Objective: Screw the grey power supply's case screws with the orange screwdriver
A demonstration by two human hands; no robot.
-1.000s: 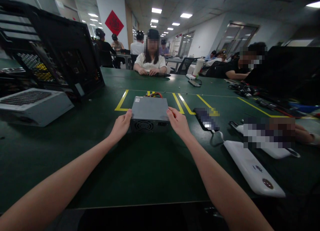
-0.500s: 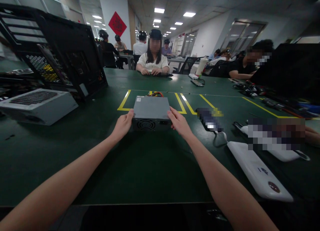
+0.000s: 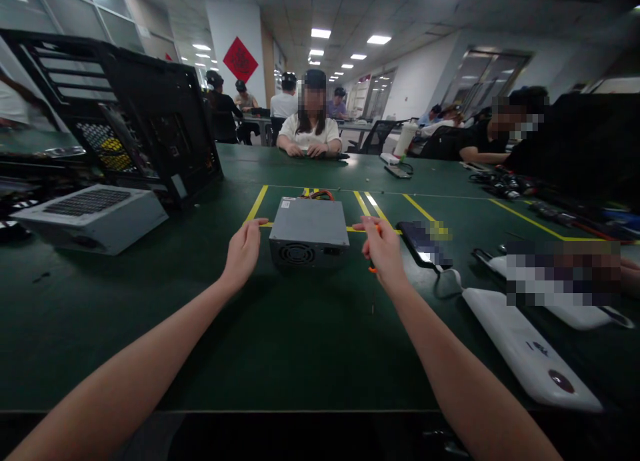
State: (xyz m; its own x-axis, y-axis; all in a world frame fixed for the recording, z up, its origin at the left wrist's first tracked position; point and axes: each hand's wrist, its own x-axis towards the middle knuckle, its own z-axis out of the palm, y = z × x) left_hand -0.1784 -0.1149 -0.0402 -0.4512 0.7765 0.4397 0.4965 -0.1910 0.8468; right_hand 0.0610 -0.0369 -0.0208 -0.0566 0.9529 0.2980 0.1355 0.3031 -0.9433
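The metal box (image 3: pixel 310 220) is resting on the tabletop (image 3: pixel 280 341). Left of the box, the left hand's (image 3: pixel 242 256) grip is hanging open, just beside it; right of the box, the right hand (image 3: pixel 386 256) is pinching an orange tool (image 3: pixel 373 270), its shaft probably needing care around the casing.

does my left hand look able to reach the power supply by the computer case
Likely yes: the left hand looks empty, nothing visible blocks the way, and the computer case stands behind the power supply.
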